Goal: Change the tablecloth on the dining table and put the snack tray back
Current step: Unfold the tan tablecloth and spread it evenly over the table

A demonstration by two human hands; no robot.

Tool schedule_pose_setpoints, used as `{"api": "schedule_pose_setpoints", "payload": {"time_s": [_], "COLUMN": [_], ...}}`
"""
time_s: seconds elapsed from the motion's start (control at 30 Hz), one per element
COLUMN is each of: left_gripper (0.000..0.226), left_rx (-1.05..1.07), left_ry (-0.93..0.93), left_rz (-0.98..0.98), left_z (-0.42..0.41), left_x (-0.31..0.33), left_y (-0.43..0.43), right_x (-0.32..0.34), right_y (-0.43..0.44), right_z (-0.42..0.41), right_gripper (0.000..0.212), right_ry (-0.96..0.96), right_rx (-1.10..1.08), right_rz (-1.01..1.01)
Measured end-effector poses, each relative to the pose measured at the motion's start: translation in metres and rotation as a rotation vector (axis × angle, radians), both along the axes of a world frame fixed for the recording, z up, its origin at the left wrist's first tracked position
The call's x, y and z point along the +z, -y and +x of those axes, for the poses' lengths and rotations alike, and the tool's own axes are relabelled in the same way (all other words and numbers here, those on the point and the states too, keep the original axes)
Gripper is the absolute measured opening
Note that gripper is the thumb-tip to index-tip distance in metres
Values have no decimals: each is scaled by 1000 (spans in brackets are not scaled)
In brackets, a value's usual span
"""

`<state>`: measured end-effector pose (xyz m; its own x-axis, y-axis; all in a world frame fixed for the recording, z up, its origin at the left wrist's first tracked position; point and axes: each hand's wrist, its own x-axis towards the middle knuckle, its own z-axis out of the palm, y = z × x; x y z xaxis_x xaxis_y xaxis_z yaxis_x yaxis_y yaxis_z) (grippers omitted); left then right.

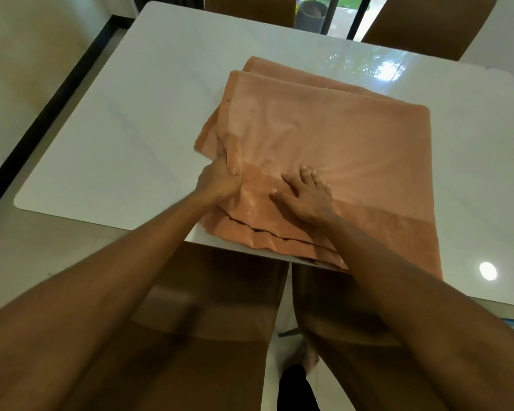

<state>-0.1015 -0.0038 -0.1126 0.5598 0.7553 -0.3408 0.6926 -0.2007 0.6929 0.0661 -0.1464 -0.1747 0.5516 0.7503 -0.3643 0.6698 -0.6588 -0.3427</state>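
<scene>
Gripping a bunched fold of the folded peach-orange fabric tablecloth [324, 137], the left hand [218, 180] curls tight; the right hand [304, 195] presses flat, fingers spread, atop it near the glossy white rectangular table [116, 137] edge.

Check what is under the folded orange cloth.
The orange cloth lies on the white table, its own lower folds showing at the near and left edges. Anything beneath its middle is covered.
</scene>
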Motion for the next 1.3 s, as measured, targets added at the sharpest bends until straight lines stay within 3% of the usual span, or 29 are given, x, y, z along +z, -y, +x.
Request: {"api": "schedule_pose_setpoints", "payload": {"time_s": [0.1,0.17,0.23,0.33,0.43,0.57,0.7,0.83,0.93,1.1,1.17,1.23,1.3], "left_gripper": [33,23,15,27,42,40,36,47,35,60,71,53,48], "left_rx": [-104,-256,-384,-473,-600,-769,-834,-704,-615,-142,50,201,301], "left_ry": [92,169,233,286,171,17,-139,-195,-199,-166,-10,111,140], "left_rz": [146,206,239,243,308,398,373,212,11,-96,-212,-292,-321], "left_z": [11,26,41,62,78,97,108,87,58,17,12,11,11], "left_x": [20,34,41,49,58,59,57,35,22,5,2,-1,-1], "left_y": [13,25,35,47,58,78,100,82,65,38,34,28,19], "right_x": [20,46,74,103,114,126,119,86,59,34,45,57,58], "right_y": [-14,-28,-41,-44,-36,-15,5,11,11,-13,-33,-55,-68], "right_z": [11,18,29,46,66,85,91,92,89,78,68,60,58], "right_gripper": [91,83,66,70,71,88,83,77,79,73,71,79,74], "right_ry": [-234,-493,-567,-680,-785,-573,-389,-398,-414,-501,-760,-1145,-1287], "right_rx": [-81,-217,-319,-521,-660,-383,-95,-68,-42,-109,-232,-323,-326], "right_rz": [60,258,389,540,641,342,67,88,113,347,522,683,621]}}
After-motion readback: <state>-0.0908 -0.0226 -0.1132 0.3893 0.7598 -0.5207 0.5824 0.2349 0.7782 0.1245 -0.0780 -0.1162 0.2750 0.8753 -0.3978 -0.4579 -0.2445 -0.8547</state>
